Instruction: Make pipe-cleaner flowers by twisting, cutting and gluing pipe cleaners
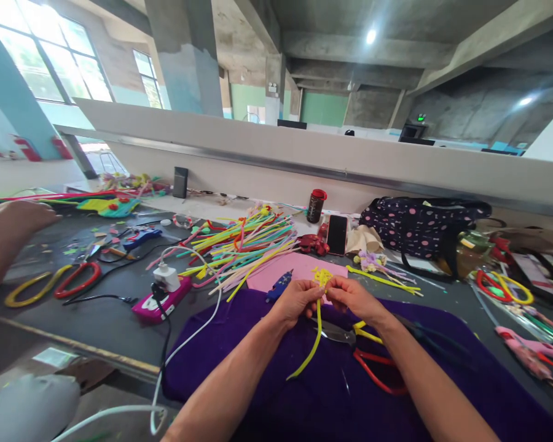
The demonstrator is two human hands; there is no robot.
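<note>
Between my two hands is a yellow pipe cleaner [316,344], its top bent into a small curly cluster and its long tail hanging down. My left hand [299,299] pinches it from the left, thumb against fingers. From the right, my right hand [348,296] closes on the same piece near the cluster. Scissors [380,371] with one red and one yellow handle lie just beneath my hands on a purple cloth [239,356]. Beyond my left wrist is a blue glue gun [280,285] at the edge of a pink sheet [267,270].
A pile of colourful pipe cleaners [253,236] lies ahead. A magenta power strip [161,301] with cables is at left, near a co-worker's arm [9,239]. A phone [337,234], a cup [316,205] and a dotted bag [419,227] stand behind; a pink glue gun [529,350] lies right.
</note>
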